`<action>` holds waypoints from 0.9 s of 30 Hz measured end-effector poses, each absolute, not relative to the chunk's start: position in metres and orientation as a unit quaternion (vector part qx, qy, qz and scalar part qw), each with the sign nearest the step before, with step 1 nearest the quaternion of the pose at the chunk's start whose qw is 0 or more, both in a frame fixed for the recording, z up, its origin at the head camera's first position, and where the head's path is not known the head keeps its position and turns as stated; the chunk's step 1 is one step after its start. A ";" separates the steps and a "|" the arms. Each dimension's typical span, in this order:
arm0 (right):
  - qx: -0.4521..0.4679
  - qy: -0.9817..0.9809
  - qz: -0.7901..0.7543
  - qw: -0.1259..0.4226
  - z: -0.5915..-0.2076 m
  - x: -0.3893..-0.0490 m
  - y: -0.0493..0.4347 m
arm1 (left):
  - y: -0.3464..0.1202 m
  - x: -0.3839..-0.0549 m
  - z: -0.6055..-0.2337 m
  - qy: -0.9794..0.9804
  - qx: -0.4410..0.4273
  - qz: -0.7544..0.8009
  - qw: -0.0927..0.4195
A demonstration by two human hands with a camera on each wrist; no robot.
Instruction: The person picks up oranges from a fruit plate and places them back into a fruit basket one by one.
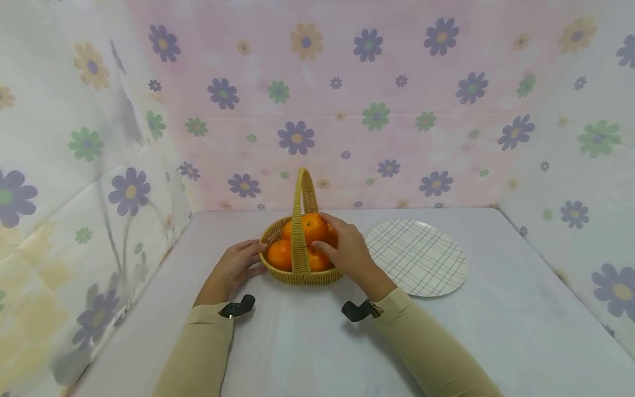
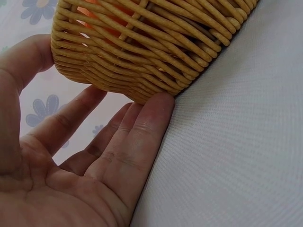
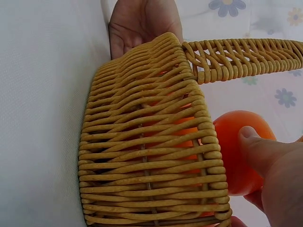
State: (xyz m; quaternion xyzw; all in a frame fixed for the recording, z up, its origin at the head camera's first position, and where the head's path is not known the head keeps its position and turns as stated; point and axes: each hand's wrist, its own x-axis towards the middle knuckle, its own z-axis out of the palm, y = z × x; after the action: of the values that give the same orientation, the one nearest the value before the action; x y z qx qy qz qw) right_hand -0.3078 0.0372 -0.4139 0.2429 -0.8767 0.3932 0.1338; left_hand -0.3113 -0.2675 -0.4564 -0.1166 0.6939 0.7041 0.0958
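A yellow wicker basket [image 1: 305, 278] with a tall arched handle stands on the table, holding several oranges [image 1: 279, 255]. At its left end, my left hand [image 1: 235, 267] holds the basket, one digit at the rim and other fingertips against the outer wall low down, as the left wrist view shows. My right hand [image 1: 349, 251] reaches over the right side and grips the top orange [image 1: 313, 227] beside the handle. In the right wrist view the thumb presses on that orange [image 3: 236, 142], just above the rim; its other fingers are partly hidden.
To the right of the basket lies a white oval plate [image 1: 419, 256] with a thin checked line pattern. The white table [image 1: 297, 342] is bounded by flower-printed cloth [image 1: 337, 105] at the back and both sides.
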 end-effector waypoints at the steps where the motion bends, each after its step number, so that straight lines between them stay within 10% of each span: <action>1: 0.244 -0.878 0.390 0.133 -0.414 -0.308 0.037 | -0.268 -0.311 -0.456 0.694 -0.115 0.704 0.096; 27: 0.250 -0.878 0.385 0.138 -0.420 -0.309 0.032 | -0.268 -0.312 -0.458 0.686 -0.107 0.713 0.096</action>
State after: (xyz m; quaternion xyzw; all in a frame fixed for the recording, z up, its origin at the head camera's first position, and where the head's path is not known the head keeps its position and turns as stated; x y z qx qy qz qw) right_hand -0.3090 0.0323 -0.4196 0.2498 -0.8779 0.3847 0.1376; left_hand -0.3117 -0.2680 -0.4584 -0.1067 0.6864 0.7129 0.0962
